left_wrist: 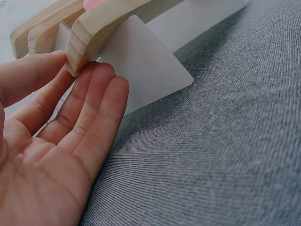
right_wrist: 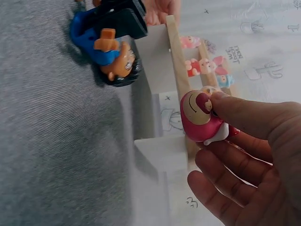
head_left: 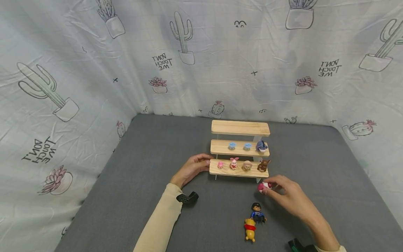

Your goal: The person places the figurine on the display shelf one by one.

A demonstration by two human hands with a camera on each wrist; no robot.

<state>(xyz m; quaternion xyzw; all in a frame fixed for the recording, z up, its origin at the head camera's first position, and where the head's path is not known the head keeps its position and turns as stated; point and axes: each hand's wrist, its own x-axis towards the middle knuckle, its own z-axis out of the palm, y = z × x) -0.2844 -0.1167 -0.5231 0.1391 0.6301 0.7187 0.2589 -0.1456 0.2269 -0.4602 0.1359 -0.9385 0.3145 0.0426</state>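
Observation:
My left hand (head_left: 192,170) pinches the left end of the lowest board of a three-tier wooden display stand (head_left: 240,128); in the left wrist view its thumb meets the board's end and its fingers reach underneath. My right hand (head_left: 291,196) holds a pink figurine (right_wrist: 201,123) between thumb and fingers, just in front of the stand's right end. Along the lowest board sit a small pink figure (head_left: 220,165), a piglet figurine (head_left: 233,163), a beige figure (head_left: 247,165) and a brown eared figure (head_left: 263,165).
On the middle board are two small light-blue pieces (head_left: 232,146) and a blue-grey donkey figurine (head_left: 261,146). A black-haired toy figure in blue (head_left: 257,212) and a yellow bear figurine in red (head_left: 250,230) lie on the grey tabletop (head_left: 151,157). A cactus-print cloth (head_left: 201,45) hangs behind.

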